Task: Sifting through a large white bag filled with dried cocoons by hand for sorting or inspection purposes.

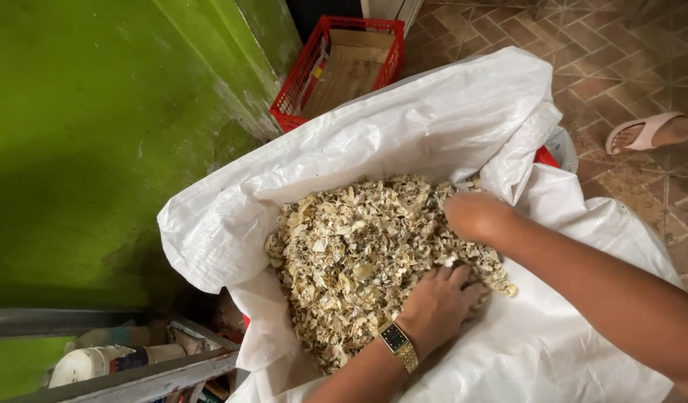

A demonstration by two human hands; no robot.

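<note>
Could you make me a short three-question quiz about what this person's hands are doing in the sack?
1. True or false: both hands are dug into the pale dried flakes.
2. Which hand wears the gold wristwatch? A) left B) right
3. Fill in: the red crate stands against a ___ wall.

Key:
1. True: the left hand and right hand both press into the flakes inside the white sack.
2. A.
3. Green.
</note>
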